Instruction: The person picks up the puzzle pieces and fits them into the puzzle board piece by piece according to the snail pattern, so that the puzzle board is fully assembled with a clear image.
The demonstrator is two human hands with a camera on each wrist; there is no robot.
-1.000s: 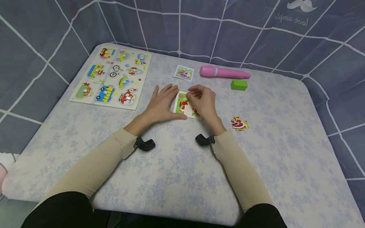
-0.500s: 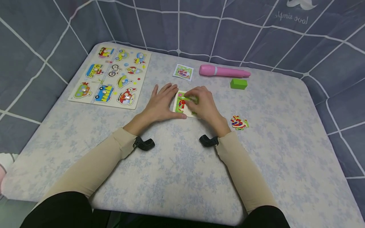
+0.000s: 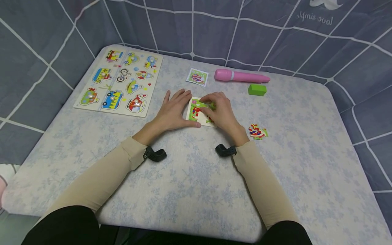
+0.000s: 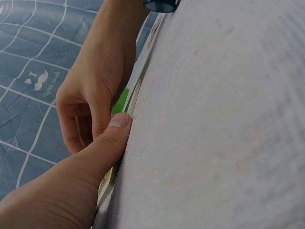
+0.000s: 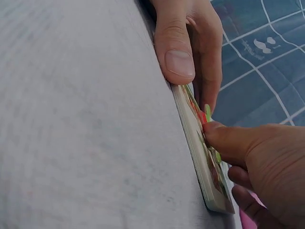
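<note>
A small jigsaw tray (image 3: 202, 119) with a pale rim and a green and red picture lies flat on the table between both hands. My left hand (image 3: 173, 112) rests at its left side, fingers spread and straight, with the thumb along the near edge. My right hand (image 3: 223, 110) pinches a green and red puzzle piece (image 5: 207, 114) between thumb and fingers, tilted up over the tray. Fingers partly cover the tray's right part in the head view. To the right, loose puzzle pieces (image 3: 258, 131) lie in a small cluster.
Behind the tray is a small picture card (image 3: 197, 77). A pink microphone-shaped pen (image 3: 242, 76) and a green block (image 3: 257, 90) lie at the back right. A vehicle peg puzzle board (image 3: 119, 81) occupies the back left. Grey gridded curtain (image 3: 171, 30) borders the table.
My right hand has shifted slightly and turned, and the green puzzle piece now shows between its fingers over the tray. My left hand stays in place.
</note>
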